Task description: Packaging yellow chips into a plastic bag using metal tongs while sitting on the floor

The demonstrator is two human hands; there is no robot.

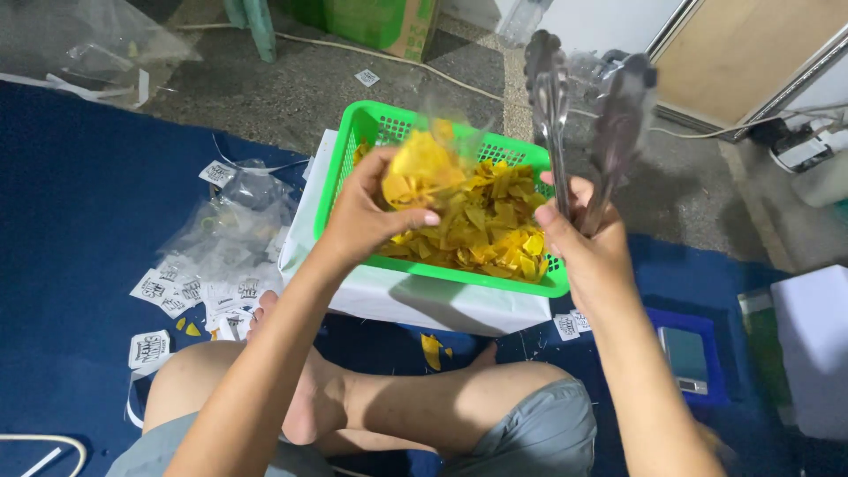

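My left hand (364,219) grips a clear plastic bag of yellow chips (426,166), holding it over the near left part of a green plastic basket (344,152). The basket is heaped with yellow chips (495,230) and rests on a white box (442,305). My right hand (590,243) holds a pair of metal tongs (579,106) by the hinge end, its two arms pointing up and apart, blurred and with nothing between them, above the basket's right side.
I sit cross-legged on a blue mat (79,221). Small printed labels (190,291) and empty clear bags (234,221) lie at the left. A small scale (685,358) sits on a blue tray at the right. A few chips (431,349) lie by my legs.
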